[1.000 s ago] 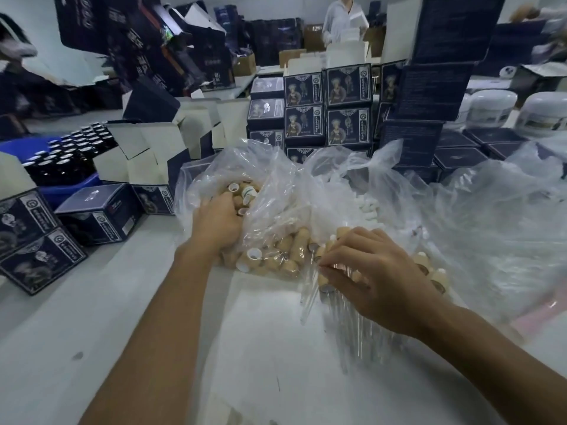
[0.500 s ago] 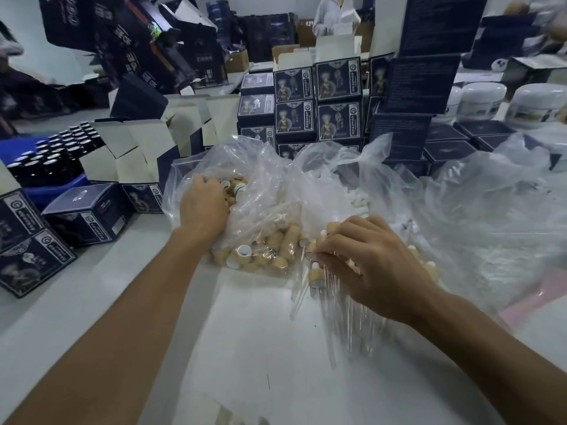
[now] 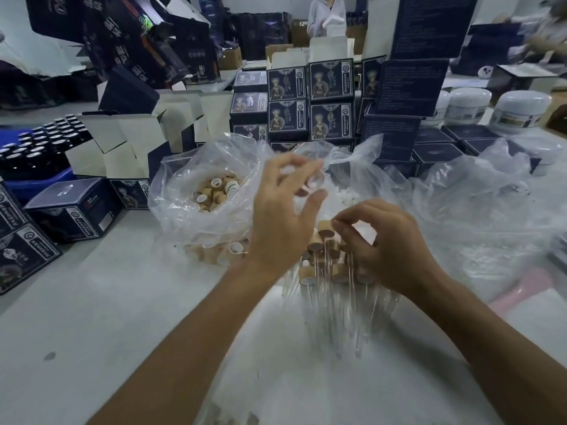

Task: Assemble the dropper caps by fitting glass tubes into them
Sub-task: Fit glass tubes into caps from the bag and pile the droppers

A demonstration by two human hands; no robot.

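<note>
The dark boxes (image 3: 329, 82) have small writing and a picture on them, but the words are too blurry to read.

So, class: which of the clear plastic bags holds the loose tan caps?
The far-left bag, beside the open cartons; tan caps fill it, while the bag right of it holds small white pieces.

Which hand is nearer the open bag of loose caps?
Left. The left hand is raised beside the bag of loose caps; the right hand is farther right, over the glass tubes.
</note>
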